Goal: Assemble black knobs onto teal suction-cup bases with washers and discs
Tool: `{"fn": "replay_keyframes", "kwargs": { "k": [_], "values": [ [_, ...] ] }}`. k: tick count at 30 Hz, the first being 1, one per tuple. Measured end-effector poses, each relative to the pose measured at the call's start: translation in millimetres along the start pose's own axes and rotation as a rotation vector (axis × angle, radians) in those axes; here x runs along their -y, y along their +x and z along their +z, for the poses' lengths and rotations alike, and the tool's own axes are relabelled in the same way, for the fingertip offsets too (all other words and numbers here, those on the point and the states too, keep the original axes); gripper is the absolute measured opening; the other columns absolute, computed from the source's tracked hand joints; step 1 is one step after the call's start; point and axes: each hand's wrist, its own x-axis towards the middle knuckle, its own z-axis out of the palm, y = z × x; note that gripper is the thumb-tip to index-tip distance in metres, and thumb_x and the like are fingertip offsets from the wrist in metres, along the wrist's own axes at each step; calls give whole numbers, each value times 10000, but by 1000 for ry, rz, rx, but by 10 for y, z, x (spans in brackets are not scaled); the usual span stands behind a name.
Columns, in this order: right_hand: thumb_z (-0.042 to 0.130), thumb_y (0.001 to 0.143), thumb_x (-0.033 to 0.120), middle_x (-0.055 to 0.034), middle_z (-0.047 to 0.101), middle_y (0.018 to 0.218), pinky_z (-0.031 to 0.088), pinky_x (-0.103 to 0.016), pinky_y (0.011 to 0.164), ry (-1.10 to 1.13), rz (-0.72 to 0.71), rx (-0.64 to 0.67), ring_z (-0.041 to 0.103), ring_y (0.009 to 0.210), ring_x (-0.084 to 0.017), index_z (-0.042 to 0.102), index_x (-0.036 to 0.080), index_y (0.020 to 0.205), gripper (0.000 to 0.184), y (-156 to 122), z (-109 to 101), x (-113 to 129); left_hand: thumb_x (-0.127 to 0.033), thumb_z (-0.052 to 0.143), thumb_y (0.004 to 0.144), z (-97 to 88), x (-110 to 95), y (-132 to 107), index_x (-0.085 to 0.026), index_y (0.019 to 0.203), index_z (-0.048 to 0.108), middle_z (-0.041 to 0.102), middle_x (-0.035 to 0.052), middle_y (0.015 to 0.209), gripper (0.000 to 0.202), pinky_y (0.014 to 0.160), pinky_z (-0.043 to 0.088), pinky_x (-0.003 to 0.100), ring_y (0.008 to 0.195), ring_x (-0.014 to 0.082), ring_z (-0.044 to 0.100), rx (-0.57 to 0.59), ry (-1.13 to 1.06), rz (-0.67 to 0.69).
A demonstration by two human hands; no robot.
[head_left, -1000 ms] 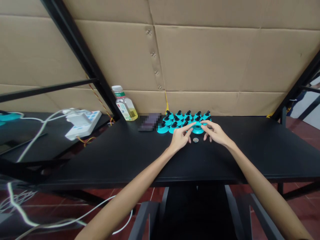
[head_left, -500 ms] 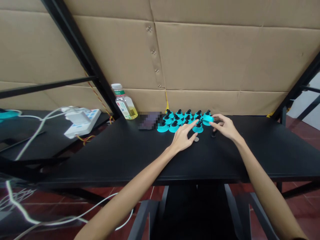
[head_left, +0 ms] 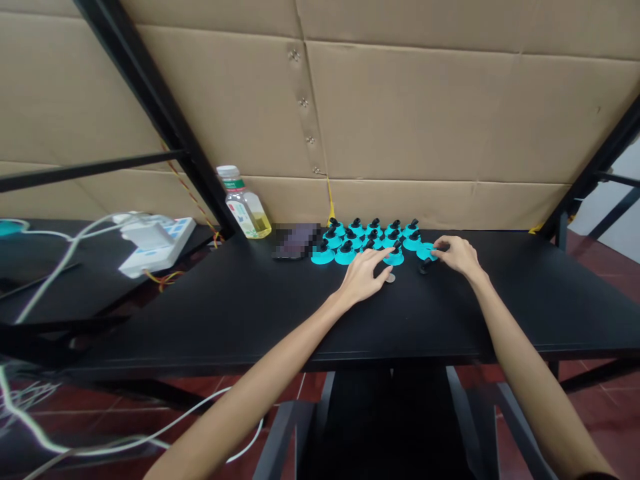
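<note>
Several cyan discs with black knobs (head_left: 367, 239) stand in rows at the back of a black table (head_left: 250, 307). My left hand (head_left: 364, 275) lies beside the front row, fingers stretched out, its fingertips touching the nearest cyan disc (head_left: 394, 256). A small coin-like disc (head_left: 391, 277) lies just under those fingers. My right hand (head_left: 456, 256) is to the right of the group, its fingers pinched on a separate cyan disc (head_left: 425, 251). A loose black knob (head_left: 424, 268) lies on the table just below that disc.
A bottle of yellow liquid (head_left: 244, 205) and a blurred dark object (head_left: 295, 241) stand left of the discs. A white power strip (head_left: 156, 237) with cables sits on the left table. Black frame bars (head_left: 150, 93) and cardboard wall lie behind. A chair (head_left: 390, 427) is below.
My right hand has drawn one cyan disc out of the group to the right, and a black knob now lies loose beside it. My left hand stayed at the front row.
</note>
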Motion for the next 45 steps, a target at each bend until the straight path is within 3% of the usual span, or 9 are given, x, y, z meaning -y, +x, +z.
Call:
{"fn": "replay_keyframes", "kwargs": {
  "k": [8,15,26,35,45],
  "values": [
    [603,794,347,-9,739,923,414,-284,643,-66,-89,22,663,854,-215,744,289,873,171,3,28,1,-280,556,903,-11,-21,12,-226,1249,583,699,45,1143,351,915,485,415,1049,222,616,23,7,-4],
    [562,836,372,-14,742,934,404,-281,634,-79,-118,67,667,867,-219,746,287,881,208,-15,24,26,-309,571,889,-20,-27,11,-229,1073,684,726,38,1053,230,869,501,413,1007,228,639,120,8,16],
    [531,878,408,-18,727,1024,419,-280,670,-94,-148,51,653,904,-221,741,279,924,250,26,147,71,-341,667,832,5,-20,4,-216,993,704,720,29,1014,207,850,479,386,964,226,620,266,6,41],
    [532,882,398,-24,724,1051,436,-296,688,-101,-151,29,651,942,-241,740,280,937,246,35,182,66,-250,594,874,17,10,13,-224,969,712,727,25,961,153,804,482,349,918,206,627,264,-17,72],
    [527,881,398,-24,728,1020,433,-285,661,-103,-161,17,654,886,-226,740,283,928,247,36,193,67,-285,600,870,28,27,7,-231,986,718,733,24,913,174,791,504,348,887,204,637,242,-39,59]
  ]
}}
